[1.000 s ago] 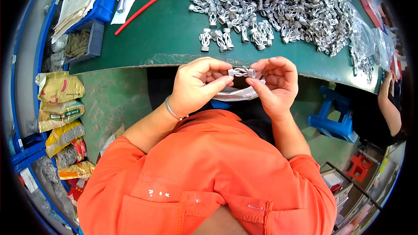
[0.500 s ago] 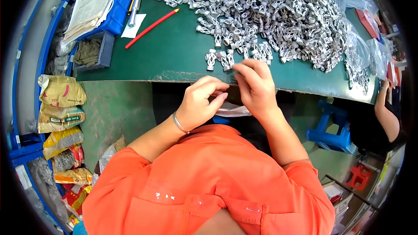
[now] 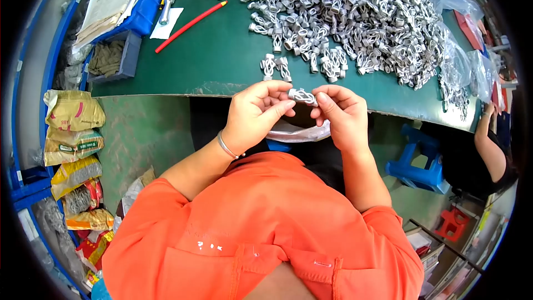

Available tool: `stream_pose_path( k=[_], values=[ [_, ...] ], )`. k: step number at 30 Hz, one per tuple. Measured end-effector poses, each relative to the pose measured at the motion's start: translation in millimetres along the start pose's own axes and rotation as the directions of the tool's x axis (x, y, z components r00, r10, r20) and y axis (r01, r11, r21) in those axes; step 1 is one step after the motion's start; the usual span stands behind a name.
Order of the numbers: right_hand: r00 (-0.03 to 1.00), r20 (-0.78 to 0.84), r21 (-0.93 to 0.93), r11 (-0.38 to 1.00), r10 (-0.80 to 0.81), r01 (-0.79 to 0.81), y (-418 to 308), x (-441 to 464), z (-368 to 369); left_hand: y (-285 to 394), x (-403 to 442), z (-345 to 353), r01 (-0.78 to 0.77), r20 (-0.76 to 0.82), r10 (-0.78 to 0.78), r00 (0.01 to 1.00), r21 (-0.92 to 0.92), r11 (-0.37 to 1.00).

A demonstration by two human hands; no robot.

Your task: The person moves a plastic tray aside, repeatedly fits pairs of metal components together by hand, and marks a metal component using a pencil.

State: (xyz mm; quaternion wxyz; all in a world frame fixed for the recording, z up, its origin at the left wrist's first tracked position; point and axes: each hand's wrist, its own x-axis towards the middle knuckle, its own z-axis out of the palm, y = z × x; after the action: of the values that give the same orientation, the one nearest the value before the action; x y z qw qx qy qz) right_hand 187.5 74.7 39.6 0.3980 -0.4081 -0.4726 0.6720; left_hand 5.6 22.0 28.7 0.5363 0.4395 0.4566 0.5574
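Between my two hands, just off the table's front edge, is a silver twisted metal piece (image 3: 302, 97). My left hand (image 3: 256, 112) pinches its left end between thumb and fingers. The right end is pinched by my right hand (image 3: 343, 112). Below the piece lies the open mouth of a whitish bag (image 3: 300, 134), partly hidden by my hands. A few loose metal pieces (image 3: 268, 67) rest on the green table (image 3: 200, 66) just beyond my fingers, and a large pile of like pieces (image 3: 355, 11) spreads behind them.
A red pencil (image 3: 191, 26) and a blue tray of papers (image 3: 145, 5) are at the table's left, near a grey bin (image 3: 130, 55). Filled bags (image 3: 75, 111) stand along the left shelf. At right are a blue stool (image 3: 413, 161) and another person's arm (image 3: 488, 147).
The piece held one second ago is gone from my hands. My right hand went to the loose pieces, then came back to my left hand; now both grip another piece, and fewer loose ones lie in front.
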Motion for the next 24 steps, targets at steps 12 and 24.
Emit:
stream_pose_path(
  k=[12, 24],
  values=[
    [0.916, 0.123, 0.014, 0.923, -0.382, 0.383, 27.6, -11.6, 1.7, 5.3, -6.3, 3.5, -0.179, 0.032, 0.178, 0.984, 0.042, 0.983],
    [0.726, 0.113, -0.199, 0.701, -0.678, 0.685, 23.1, -14.9, 5.2, -6.9, -10.6, -5.8, -0.072, 0.066, 0.067, 0.996, 0.076, 0.995]
  ],
)
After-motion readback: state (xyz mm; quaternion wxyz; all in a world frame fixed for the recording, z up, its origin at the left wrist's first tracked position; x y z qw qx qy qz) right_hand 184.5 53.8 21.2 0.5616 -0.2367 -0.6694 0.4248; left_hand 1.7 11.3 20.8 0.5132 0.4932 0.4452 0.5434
